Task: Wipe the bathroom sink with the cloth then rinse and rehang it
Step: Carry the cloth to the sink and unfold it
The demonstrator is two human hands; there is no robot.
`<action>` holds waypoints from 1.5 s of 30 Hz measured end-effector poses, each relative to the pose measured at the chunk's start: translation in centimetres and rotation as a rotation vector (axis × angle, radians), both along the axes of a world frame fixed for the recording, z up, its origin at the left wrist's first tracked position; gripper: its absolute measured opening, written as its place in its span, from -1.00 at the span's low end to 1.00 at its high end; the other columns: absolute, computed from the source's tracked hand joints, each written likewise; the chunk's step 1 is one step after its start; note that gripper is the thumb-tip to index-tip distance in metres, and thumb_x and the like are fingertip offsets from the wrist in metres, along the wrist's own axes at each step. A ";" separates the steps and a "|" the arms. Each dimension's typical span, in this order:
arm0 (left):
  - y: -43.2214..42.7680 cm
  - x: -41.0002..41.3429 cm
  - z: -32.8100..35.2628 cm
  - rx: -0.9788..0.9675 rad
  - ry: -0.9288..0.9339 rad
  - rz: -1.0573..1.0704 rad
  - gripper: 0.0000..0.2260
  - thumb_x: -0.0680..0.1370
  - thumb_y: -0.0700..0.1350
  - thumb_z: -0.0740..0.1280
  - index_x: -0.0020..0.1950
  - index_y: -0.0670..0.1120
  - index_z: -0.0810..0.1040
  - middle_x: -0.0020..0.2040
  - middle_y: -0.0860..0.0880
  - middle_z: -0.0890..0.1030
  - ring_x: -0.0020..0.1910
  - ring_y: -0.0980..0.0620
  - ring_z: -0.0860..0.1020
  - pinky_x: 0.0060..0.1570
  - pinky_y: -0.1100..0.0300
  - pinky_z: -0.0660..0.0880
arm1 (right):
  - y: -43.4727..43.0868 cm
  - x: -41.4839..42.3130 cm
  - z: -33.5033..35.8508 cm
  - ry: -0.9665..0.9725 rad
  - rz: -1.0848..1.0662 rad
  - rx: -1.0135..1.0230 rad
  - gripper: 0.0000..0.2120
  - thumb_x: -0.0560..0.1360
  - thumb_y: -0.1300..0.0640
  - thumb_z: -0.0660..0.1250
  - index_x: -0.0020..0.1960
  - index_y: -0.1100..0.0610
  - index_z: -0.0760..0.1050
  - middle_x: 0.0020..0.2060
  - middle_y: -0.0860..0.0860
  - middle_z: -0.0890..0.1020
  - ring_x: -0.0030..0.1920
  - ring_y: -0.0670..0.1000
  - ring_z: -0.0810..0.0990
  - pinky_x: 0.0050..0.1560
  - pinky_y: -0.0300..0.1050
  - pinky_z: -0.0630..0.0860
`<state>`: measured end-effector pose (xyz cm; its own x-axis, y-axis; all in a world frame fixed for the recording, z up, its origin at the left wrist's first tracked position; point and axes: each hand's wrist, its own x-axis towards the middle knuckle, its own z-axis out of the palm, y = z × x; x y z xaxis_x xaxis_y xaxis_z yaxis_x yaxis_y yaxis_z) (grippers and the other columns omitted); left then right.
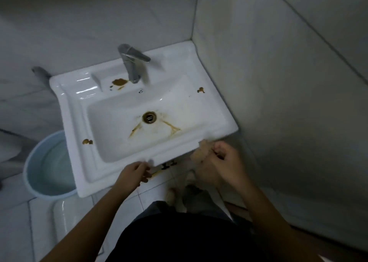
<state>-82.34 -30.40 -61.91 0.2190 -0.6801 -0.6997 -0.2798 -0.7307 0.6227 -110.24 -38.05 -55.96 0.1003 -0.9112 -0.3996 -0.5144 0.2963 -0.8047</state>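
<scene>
We hold the cloth (201,152) bunched in our right hand (223,162) at the sink (75,106)'s front right edge; our left hand (133,174), curled and apparently empty, rests at the front edge; the stains lie ahead and leftward, so the right hand leads.

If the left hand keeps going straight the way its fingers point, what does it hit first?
Most likely the sink's front rim: the left hand points up-right, fingertips apparently already at that edge. Beyond it lies the basin with the drain. Blur makes depth uncertain.
</scene>
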 end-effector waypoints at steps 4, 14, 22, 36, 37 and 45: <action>1.2 1.5 0.7 -0.037 -0.044 0.241 -0.70 0.66 -0.01 0.17 -0.01 -0.12 0.64 -0.11 -0.09 0.73 -0.15 -0.08 0.69 -0.17 0.09 0.52 | -6.2 5.8 0.4 -0.055 0.248 -0.033 -0.99 0.51 0.17 0.38 -0.09 0.09 0.56 -0.17 0.00 0.67 -0.12 -0.01 0.66 -0.13 -0.21 0.51; 3.7 3.3 1.9 -0.096 -0.071 0.576 -0.73 0.66 -0.04 0.18 0.03 -0.15 0.62 -0.06 -0.12 0.72 -0.09 -0.14 0.68 -0.11 0.05 0.54 | -11.2 15.6 1.7 -0.136 0.559 -0.063 -0.92 0.52 0.14 0.39 0.01 0.09 0.54 -0.09 0.01 0.64 -0.06 0.02 0.64 -0.04 -0.03 0.59; -2.6 5.9 4.2 -0.282 -0.018 0.431 -0.81 0.61 0.00 0.30 0.00 -0.09 0.63 -0.04 -0.07 0.71 -0.11 -0.03 0.69 -0.21 0.23 0.47 | -12.3 17.1 0.5 -0.095 0.520 -0.043 -0.63 0.54 0.07 0.39 0.31 -0.13 0.43 -0.08 0.04 0.66 -0.03 0.03 0.66 -0.01 -0.04 0.62; -13.2 6.1 1.9 -0.474 -0.084 0.064 -0.93 0.50 -0.13 0.46 -0.03 -0.03 0.67 0.00 0.16 0.68 0.00 0.25 0.60 -0.01 0.29 0.52 | -15.8 17.9 0.4 -0.121 0.262 0.094 -0.81 0.51 0.23 0.40 0.08 0.30 0.57 -0.04 0.22 0.69 -0.01 0.17 0.69 -0.10 0.09 0.69; -13.5 6.1 1.7 -0.476 -0.087 0.105 -0.97 0.51 -0.15 0.44 -0.07 -0.04 0.67 -0.02 0.16 0.69 0.01 0.24 0.61 0.01 0.27 0.50 | -16.2 17.8 0.2 -0.132 0.254 0.122 -0.80 0.51 0.23 0.40 0.09 0.31 0.56 -0.04 0.22 0.69 -0.02 0.16 0.70 -0.12 0.08 0.69; -17.3 6.1 -1.2 -0.386 -0.108 0.086 -0.83 0.49 -0.09 0.48 0.07 -0.01 0.65 0.02 0.06 0.70 0.05 0.04 0.62 0.00 0.20 0.47 | -19.7 18.7 -3.6 -0.207 0.293 0.330 -0.82 0.50 0.22 0.40 0.06 0.30 0.58 -0.03 0.21 0.69 0.00 0.15 0.71 -0.12 0.01 0.69</action>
